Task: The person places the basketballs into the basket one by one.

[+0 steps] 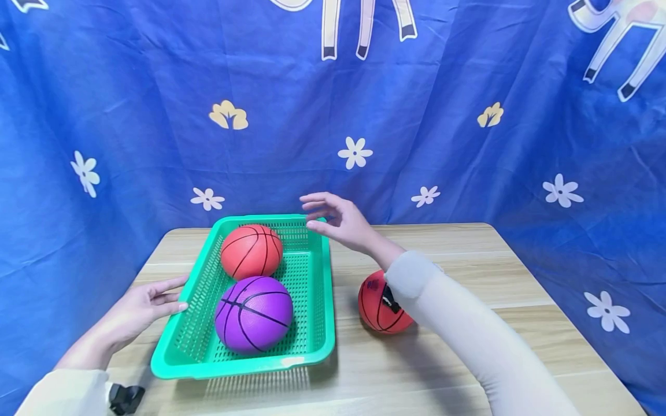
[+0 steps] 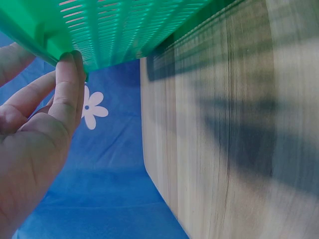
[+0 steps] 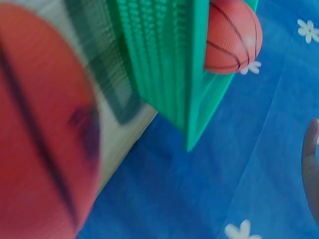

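A green basket (image 1: 325, 323) holds an orange ball (image 1: 252, 252) at its back and a purple ball (image 1: 254, 315) nearer the front. The left hand (image 1: 136, 309) is at the basket's left side, its fingertips touching the rim; the left wrist view shows nearly straight fingers (image 2: 66, 92) against the green edge (image 2: 112, 32). The right hand (image 1: 340, 222) is over the basket's back right corner, fingers spread and slightly bent, holding nothing. Only part of that hand (image 3: 312, 172) shows in the right wrist view. A red ball (image 1: 376, 303) lies right of the basket, partly behind the right forearm.
The wooden table (image 1: 468, 277) stands against a blue curtain (image 1: 291, 167) printed with flowers and animal legs. A black wrist device (image 1: 126, 398) is at the left sleeve. In the right wrist view, the red ball (image 3: 40, 134) is large and close at the left.
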The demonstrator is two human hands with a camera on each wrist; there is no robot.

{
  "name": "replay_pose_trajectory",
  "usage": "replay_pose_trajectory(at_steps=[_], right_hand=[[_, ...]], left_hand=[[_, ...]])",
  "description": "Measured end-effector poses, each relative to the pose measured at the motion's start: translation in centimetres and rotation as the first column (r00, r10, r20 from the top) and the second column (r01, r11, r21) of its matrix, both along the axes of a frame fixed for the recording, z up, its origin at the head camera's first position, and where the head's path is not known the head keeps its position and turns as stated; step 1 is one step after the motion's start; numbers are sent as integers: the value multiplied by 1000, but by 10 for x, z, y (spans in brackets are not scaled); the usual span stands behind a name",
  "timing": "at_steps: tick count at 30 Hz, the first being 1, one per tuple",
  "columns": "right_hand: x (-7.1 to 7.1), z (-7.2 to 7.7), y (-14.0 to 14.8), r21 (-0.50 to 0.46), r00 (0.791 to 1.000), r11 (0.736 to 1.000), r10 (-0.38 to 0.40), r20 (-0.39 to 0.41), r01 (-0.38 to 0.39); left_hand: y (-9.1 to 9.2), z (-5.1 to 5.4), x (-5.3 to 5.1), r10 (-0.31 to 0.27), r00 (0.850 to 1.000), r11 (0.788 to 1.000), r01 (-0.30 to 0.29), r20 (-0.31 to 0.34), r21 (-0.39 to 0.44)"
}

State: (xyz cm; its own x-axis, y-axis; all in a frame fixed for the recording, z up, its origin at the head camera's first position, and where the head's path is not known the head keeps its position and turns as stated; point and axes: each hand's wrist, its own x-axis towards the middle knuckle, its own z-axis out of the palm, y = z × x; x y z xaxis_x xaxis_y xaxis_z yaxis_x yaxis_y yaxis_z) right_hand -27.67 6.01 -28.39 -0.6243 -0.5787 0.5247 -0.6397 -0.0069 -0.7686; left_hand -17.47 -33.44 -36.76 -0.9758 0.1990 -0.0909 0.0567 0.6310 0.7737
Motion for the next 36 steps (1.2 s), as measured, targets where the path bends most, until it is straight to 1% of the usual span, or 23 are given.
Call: replay_pose_trajectory(at_steps=[5, 9, 15, 18, 19, 22, 23, 25, 29, 30, 33, 36], right_hand=[[7, 6, 26, -14, 997, 997, -76, 0, 76], [4, 0, 49, -24, 991, 991, -135, 4, 135], [-2, -16, 82, -35, 979, 978, -204, 18, 204], [-3, -28, 96, -32, 971, 972, -232, 59, 234], [-4, -33, 101, -31, 968, 969, -241, 71, 244], [-11, -54, 116, -23, 960, 962, -269, 77, 272], [-10, -57, 119, -10, 957, 960, -279, 83, 281], [-12, -69, 128, 2, 953, 956, -291, 83, 292], [-5, -86, 141, 39, 946, 954, -301, 121, 299], [-5, -94, 145, 41, 945, 953, -302, 125, 299], [3, -108, 154, 82, 941, 952, -306, 148, 296], [10, -122, 163, 127, 945, 955, -285, 163, 267]], left_hand=[[-1, -1, 0, 5, 1000, 1000, -5, 4, -9], [-1, 0, 0, 7, 1000, 1000, -7, 7, -24], [-1, 0, -2, 11, 1000, 1000, -11, 5, -29], [-1, 0, -2, 11, 1000, 1000, -11, 12, -19], [-1, 0, -2, 10, 1000, 1000, -10, 12, -17], [-1, -1, -2, 10, 1000, 1000, -10, 14, -15], [-2, -1, -2, 9, 1000, 1000, -9, 13, -16], [-2, -2, -2, 8, 1000, 1000, -8, 12, -11], [-3, -2, -1, 14, 1000, 1000, -14, 11, -16], [-3, -2, -1, 11, 1000, 1000, -11, 11, -16], [-2, -1, -1, 11, 1000, 1000, -11, 7, -28], [-2, -1, 0, 3, 1000, 1000, -3, -1, -26]])
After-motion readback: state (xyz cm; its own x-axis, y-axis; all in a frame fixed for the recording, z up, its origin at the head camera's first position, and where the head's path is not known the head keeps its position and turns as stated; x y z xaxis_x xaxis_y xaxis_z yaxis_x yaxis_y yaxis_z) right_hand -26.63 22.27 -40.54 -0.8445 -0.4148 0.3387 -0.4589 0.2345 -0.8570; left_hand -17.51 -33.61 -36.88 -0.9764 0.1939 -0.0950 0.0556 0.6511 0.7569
